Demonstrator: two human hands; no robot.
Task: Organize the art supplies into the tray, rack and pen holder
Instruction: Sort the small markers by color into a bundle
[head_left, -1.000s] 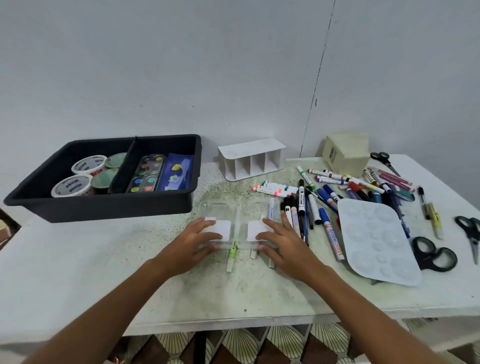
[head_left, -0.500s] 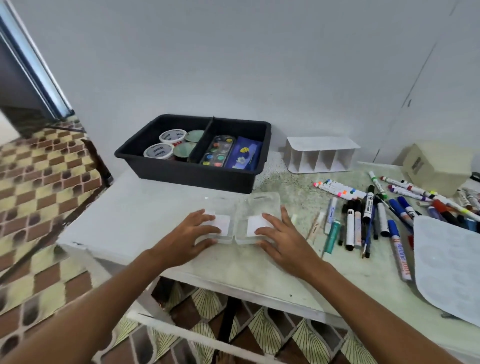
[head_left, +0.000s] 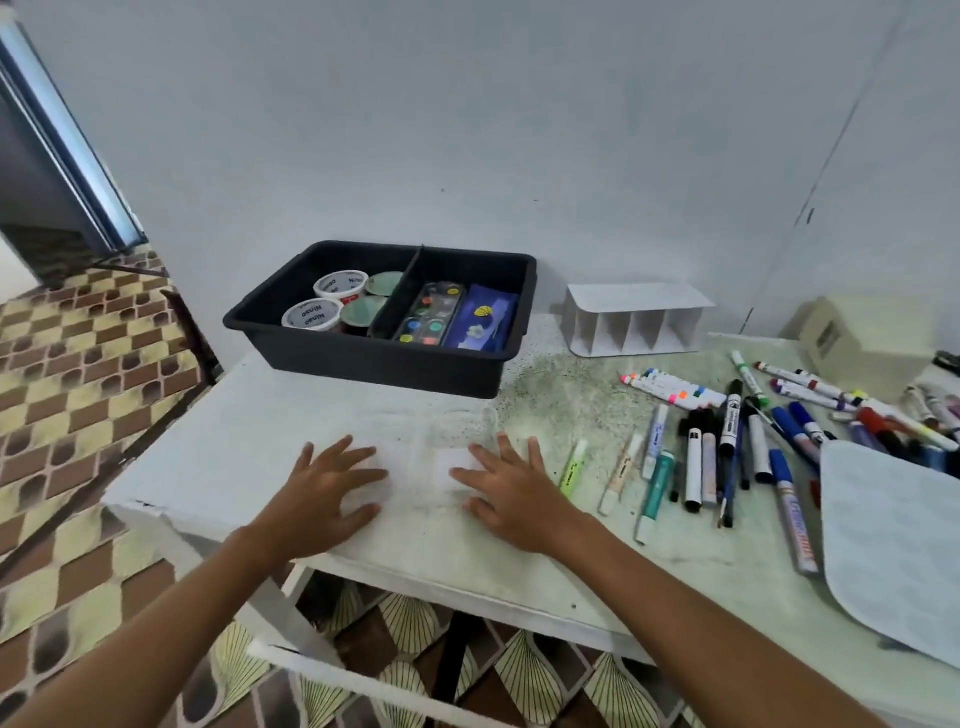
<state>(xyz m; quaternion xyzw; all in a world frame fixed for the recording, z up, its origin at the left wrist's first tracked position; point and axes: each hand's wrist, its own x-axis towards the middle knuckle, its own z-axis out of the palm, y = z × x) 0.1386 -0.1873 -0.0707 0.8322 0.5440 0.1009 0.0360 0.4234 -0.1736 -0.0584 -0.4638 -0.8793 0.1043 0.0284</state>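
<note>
Both hands lie flat on the pale, speckled worktop (head_left: 561, 415) in the lower middle of the frame, fingers straight and spread apart, gripping nothing. The left hand (head_left: 324, 491) presses on the left half of a clear, shallow plastic case (head_left: 457, 431) lying opened out, and the right hand (head_left: 511, 491) presses on its right half, where a white label shows between the two hands; the case is blurred and hard to trace at its edges. Above the hands, in the middle of the frame, stands a black rectangular plastic tray (head_left: 384, 358) split by a divider: the left compartment holds round white-lidded paint tubs (head_left: 322, 304) and green-lidded ones, the right compartment a watercolour palette set (head_left: 431, 313) beside a flat blue packet (head_left: 485, 322). To the right of the tray, against the wall, sits a white slotted rack (head_left: 631, 319), its openings facing the camera. At the right edge a cream box-shaped pen holder (head_left: 857, 338) stands near the wall. Between rack and right hand a loose scatter of markers and pens (head_left: 727, 441) lies across the worktop, some overlapping, the nearest a yellow-green highlighter (head_left: 573, 467) just beside the right hand. A white plastic mixing palette (head_left: 893, 545) fills the lower right corner.
</note>
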